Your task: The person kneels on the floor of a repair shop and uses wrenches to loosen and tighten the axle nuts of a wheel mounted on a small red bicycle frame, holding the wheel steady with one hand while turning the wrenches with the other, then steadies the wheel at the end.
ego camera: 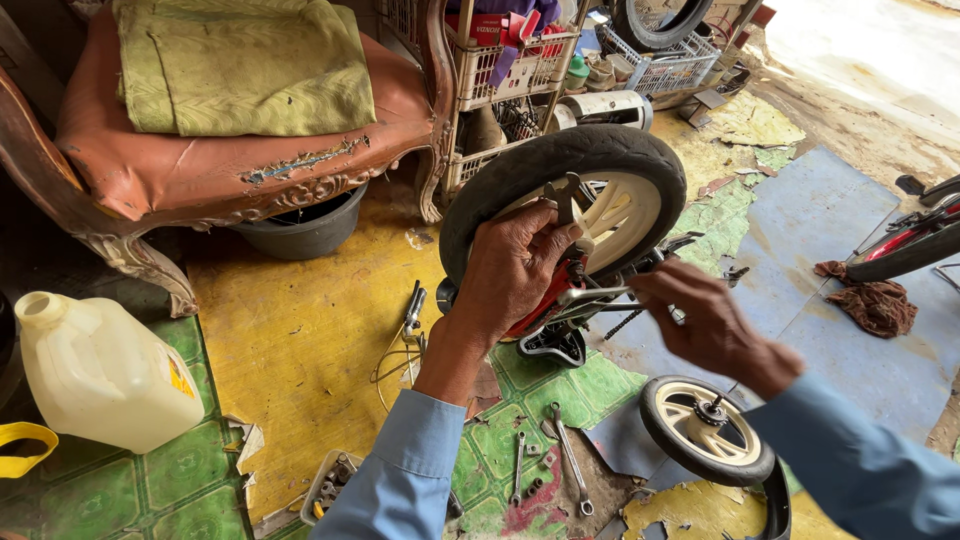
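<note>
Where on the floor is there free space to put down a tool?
The yellow floor between the dark basin and the white jug is bare. The blue mat beyond the rag is bare too. Around the wrenches it is crowded.

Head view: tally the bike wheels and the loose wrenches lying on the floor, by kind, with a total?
Wheels with cream rims: 2, the big wheel that the left hand steadies, and the small wheel lying on the floor below the right hand.
Wrenches on the floor: 2, a long wrench and a short wrench.
Total: 4
</note>
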